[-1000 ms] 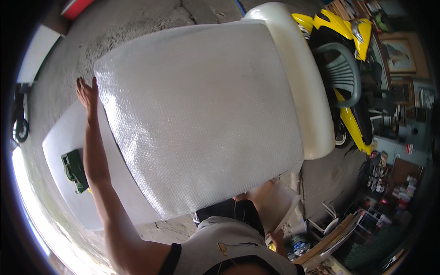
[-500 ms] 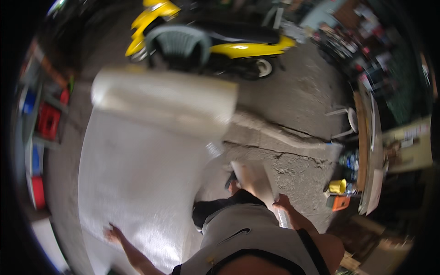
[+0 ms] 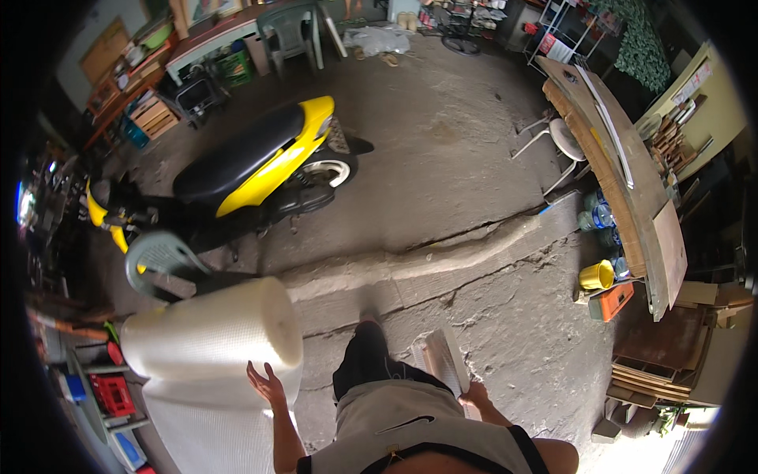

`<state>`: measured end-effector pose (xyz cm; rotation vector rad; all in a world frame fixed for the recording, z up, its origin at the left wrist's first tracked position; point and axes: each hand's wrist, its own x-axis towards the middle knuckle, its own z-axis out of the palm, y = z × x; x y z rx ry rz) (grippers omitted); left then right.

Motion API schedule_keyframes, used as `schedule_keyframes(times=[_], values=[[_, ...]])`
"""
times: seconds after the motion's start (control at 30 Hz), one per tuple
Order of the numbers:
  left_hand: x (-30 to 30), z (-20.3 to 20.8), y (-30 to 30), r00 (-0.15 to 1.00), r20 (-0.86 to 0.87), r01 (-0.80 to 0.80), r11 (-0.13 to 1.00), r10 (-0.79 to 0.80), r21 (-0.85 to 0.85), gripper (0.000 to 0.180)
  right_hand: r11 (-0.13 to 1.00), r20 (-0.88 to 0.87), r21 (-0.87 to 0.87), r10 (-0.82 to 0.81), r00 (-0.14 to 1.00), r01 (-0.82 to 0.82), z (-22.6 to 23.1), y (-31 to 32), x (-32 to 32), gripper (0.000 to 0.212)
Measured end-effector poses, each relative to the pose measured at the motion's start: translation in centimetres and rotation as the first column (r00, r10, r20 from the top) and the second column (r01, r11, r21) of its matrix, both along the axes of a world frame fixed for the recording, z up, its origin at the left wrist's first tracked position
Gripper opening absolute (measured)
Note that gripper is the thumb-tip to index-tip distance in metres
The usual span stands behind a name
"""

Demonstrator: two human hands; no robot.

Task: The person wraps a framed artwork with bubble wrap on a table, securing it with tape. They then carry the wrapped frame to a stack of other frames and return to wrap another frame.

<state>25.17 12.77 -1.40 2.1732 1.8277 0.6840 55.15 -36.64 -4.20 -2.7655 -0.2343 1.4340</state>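
Observation:
My right hand [image 3: 474,393] grips the edge of a flat rectangular piece [image 3: 442,359], which looks wrapped in clear bubble wrap and hangs at my right side. My left hand [image 3: 267,384] is raised, fingers spread, with nothing in it. It appears in front of the lower right end of a large roll of bubble wrap [image 3: 201,332]; I cannot tell whether they touch. From the roll, an unrolled bubble-wrap sheet [image 3: 209,423] spreads toward me at the lower left.
A yellow and black scooter [image 3: 264,162] stands beyond the roll, with a green plastic chair [image 3: 166,257] beside it. A raised concrete ridge [image 3: 442,257] crosses the cracked floor. At right are a long wooden board [image 3: 612,158], a yellow bucket [image 3: 596,275] and an orange box [image 3: 612,302].
My view has swung to the right and farther up the room. My left hand has risen from over the sheet to near the roll. The right hand still holds the flat piece.

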Motion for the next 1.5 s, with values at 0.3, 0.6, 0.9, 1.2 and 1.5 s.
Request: schedule_keyframes(times=[0.3, 0.6, 0.9, 1.2, 1.5], values=[[38.3, 1.4, 13.0, 0.975, 0.079, 0.218, 0.962, -0.208, -0.167, 0.048, 0.968, -0.023, -0.178, -0.186, 0.982, 0.179, 3.3, 8.0, 21.3, 0.050], [74.2, 1.4, 26.5, 0.646, 0.459, 0.762, 0.547, -0.610, -0.346, 0.037, 0.918, 0.199, 0.180, -0.386, 0.901, 0.354, 6.5, 17.8, 47.9, 0.056], [93.1, -6.1, 32.2, 0.880, 0.355, 0.474, 0.538, -0.316, -0.697, 0.038, 0.932, 0.439, 0.298, -0.327, 0.837, 0.208, 8.2, 37.3, 84.0, 0.042], [132.0, -7.1, 35.7, 0.747, 0.448, 0.592, 0.186, -0.491, -0.784, 0.066, 0.877, 0.539, 0.478, -0.344, 0.769, 0.057, 38.9, 48.8, 107.6, 0.055], [164.7, 7.9, 40.3, 0.443, 0.765, 0.889, -0.340, 0.467, -0.307, 0.099, 0.264, 0.275, 0.950, -0.960, -0.046, 0.167, 49.8, 41.2, 122.2, 0.093]])
